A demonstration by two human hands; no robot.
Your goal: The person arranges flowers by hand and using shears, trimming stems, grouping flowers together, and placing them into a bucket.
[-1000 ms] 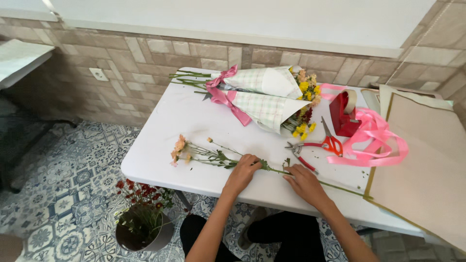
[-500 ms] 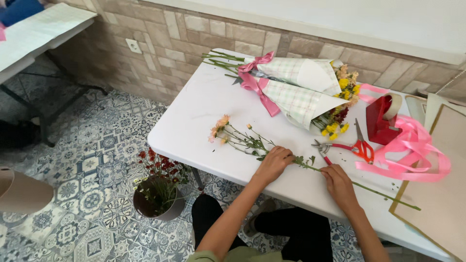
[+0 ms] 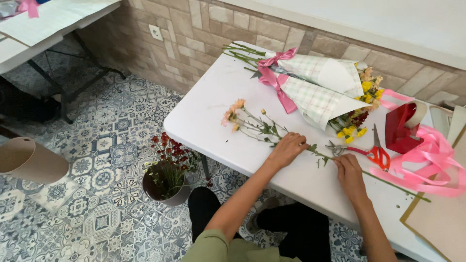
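Left hand point(image 3: 287, 149): palm down, fingers curled over the leafy middle of the flower stems point(image 3: 272, 131), pinning them to the white worktop point(image 3: 213, 111). Right hand point(image 3: 348, 175): also palm down, fingers closed on the lower, bare run of the long green stem point(image 3: 393, 186); whether it pinches or only presses the stem flat cannot be told from above.

Change from half a second back: both hands hold the same places on the stems, so the grip is unchanged; the stems lie along the same diagonal, peach blooms point(image 3: 233, 112) pointing toward the far left edge of the worktop. What differs is mostly the viewpoint, which now takes in more floor at left.

Just beyond the right hand: red-handled scissors point(image 3: 361, 151) lie flat, blades toward the stem, untouched. Next to them a loose heap of pink ribbon point(image 3: 427, 165) and a red box point(image 3: 400, 127) stand near the right edge. Further back, two finished bouquets point(image 3: 315, 87) in checked paper with pink bows lie side by side, yellow flowers showing at their open ends. Brown paper sheet point(image 3: 437, 223) overlaps the near right corner.

On the tiled floor, just left of the person's knees, a pot of red flowers point(image 3: 167, 170); well apart at far left, a tan cardboard tube point(image 3: 26, 160).
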